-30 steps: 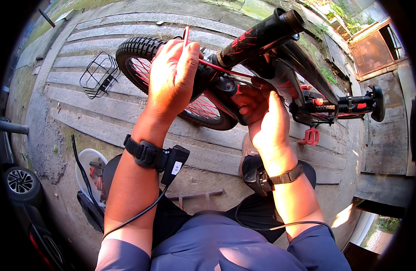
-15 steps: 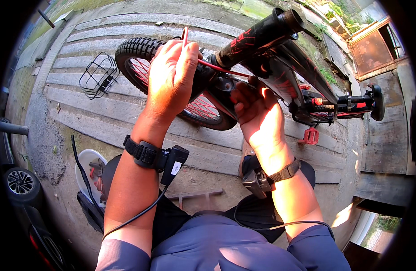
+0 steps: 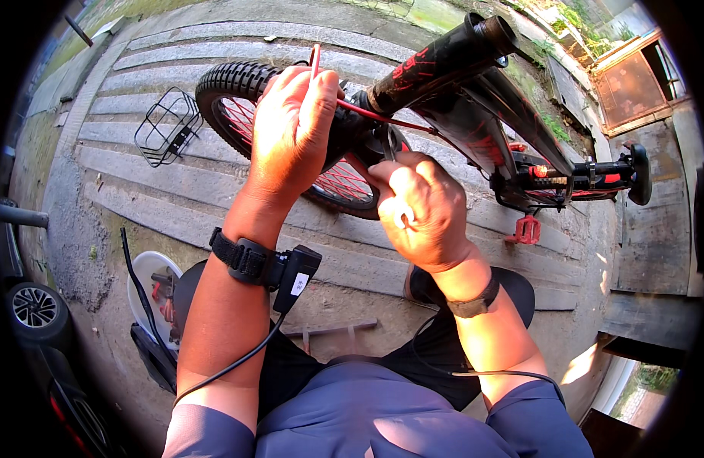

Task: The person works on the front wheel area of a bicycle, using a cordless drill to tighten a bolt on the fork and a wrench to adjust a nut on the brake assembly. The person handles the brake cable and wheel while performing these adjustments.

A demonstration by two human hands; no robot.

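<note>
A black bicycle frame with red markings [image 3: 474,137] leans across the view, its open head tube [image 3: 436,61] toward the top right. My left hand [image 3: 295,118] is closed near the fork, beside the knobby front wheel [image 3: 228,103]. A red cable [image 3: 367,114] runs into its grip and loops up past the thumb. My right hand [image 3: 428,206], back upward, is closed around a metal wrench [image 3: 387,143] whose upper end meets the area below the head tube. The wrench's other end shows by the curled fingers; the part it touches is mostly hidden.
A black wire basket [image 3: 167,128] lies on the slatted concrete at left. A white bucket of tools [image 3: 147,275] stands by my left forearm, with a car wheel [image 3: 36,307] farther left. The red pedal [image 3: 526,229] sticks out right of my right hand.
My right hand has turned from palm up to back up, and a wrench now shows in it. My left hand stays put on the red cable.
</note>
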